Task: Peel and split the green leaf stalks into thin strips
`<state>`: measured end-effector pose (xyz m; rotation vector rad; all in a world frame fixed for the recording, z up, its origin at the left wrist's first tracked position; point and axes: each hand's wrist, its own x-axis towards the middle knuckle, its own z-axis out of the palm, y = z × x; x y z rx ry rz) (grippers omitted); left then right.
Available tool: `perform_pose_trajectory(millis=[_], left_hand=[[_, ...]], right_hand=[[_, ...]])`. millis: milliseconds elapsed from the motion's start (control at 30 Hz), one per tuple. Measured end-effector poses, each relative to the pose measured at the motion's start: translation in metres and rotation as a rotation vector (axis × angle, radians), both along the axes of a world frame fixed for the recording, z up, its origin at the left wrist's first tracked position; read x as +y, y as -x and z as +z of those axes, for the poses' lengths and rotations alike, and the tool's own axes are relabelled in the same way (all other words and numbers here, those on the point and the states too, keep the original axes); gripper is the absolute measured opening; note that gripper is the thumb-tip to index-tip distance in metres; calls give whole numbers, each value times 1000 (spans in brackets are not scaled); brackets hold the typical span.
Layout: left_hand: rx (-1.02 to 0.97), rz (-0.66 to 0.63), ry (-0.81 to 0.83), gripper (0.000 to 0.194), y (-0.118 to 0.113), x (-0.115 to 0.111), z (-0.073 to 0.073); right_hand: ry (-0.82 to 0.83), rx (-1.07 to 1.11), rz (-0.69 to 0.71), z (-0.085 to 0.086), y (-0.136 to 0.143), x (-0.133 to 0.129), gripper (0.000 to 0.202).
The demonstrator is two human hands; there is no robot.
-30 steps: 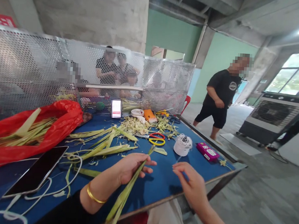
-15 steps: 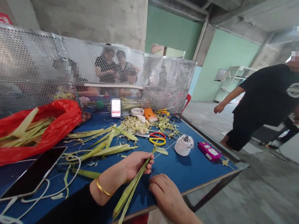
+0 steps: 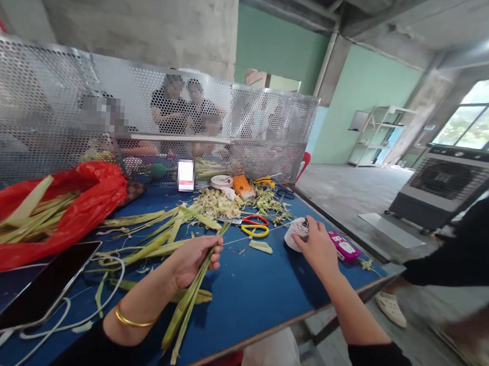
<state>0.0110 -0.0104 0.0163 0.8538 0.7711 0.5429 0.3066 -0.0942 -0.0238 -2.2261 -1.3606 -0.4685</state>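
Observation:
Pinched in my left hand (image 3: pixel 194 261) is a bundle of long green-yellow leaf strips (image 3: pixel 183 317), probably corn husk, its ends hanging toward the table's front edge. A thin white string (image 3: pixel 245 240) runs taut from the bundle's upper end to a spool of white string (image 3: pixel 291 242) on the right. My right hand (image 3: pixel 320 248) is closed around the spool's right side, thumb in front and fingers over the top. Scissors (image 3: pixel 258 232) with red and yellow handles lie between my hands, beside a short loose leaf piece (image 3: pixel 261 247).
On the blue table (image 3: pixel 254 294) stand a red bag (image 3: pixel 103 188) of leaves, a large phone (image 3: pixel 41 286) with a white cable, leaf scraps (image 3: pixel 216 204) and a purple pack (image 3: pixel 344 249). A perforated metal screen (image 3: pixel 269 118) closes the back. Someone's legs (image 3: pixel 456 245) are at right.
My right hand has moved right and forward from the table's front edge onto the string spool. My left hand has shifted left with the leaf bundle. The passer-by has come closer on the right.

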Motion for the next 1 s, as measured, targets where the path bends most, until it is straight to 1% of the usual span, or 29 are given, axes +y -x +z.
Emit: perform_pose_trajectory(millis=[133, 233, 300, 333, 400, 433, 467, 500, 533, 567, 633, 700, 767, 833, 900, 1000], left_hand=[[-5, 67, 11, 18, 11, 10, 6], [-34, 106, 30, 19, 18, 19, 7], [-44, 134, 44, 19, 21, 23, 7], [-45, 142, 47, 19, 22, 24, 6], [-45, 144, 45, 18, 22, 25, 5], [-43, 141, 41, 17, 21, 24, 4], [-38, 137, 35, 17, 20, 23, 4], [-32, 133, 30, 17, 19, 22, 4], [-27, 129, 27, 16, 18, 21, 4], [-23, 125, 26, 17, 18, 20, 4], [-15, 117, 23, 17, 17, 18, 4], [-10, 116, 17, 17, 17, 16, 4], [-13, 115, 8, 16, 17, 16, 3], [-22, 111, 3, 16, 17, 17, 2], [-27, 108, 4, 16, 18, 18, 0], [-31, 103, 8, 15, 17, 19, -1]], right_hand=[[68, 38, 91, 3, -6, 0, 52], [69, 40, 155, 3, -7, -4, 54], [-1, 30, 192, 7, -5, -7, 56], [-69, 24, 202, 12, -3, -7, 57], [-216, 3, 194, 28, 3, 0, 51], [-257, -23, 187, 37, 7, 7, 45], [-212, -55, 185, 47, 13, 17, 40], [-48, -92, 222, 56, 19, 30, 37], [202, -131, 286, 63, 25, 46, 36], [323, -137, 340, 67, 32, 63, 32], [485, -139, 395, 65, 44, 96, 22], [625, -141, 429, 54, 53, 124, 30], [709, -142, 442, 40, 57, 142, 32], [765, -137, 447, 28, 57, 150, 32], [808, -126, 454, 21, 53, 152, 32], [826, -126, 483, 16, 47, 149, 33]])
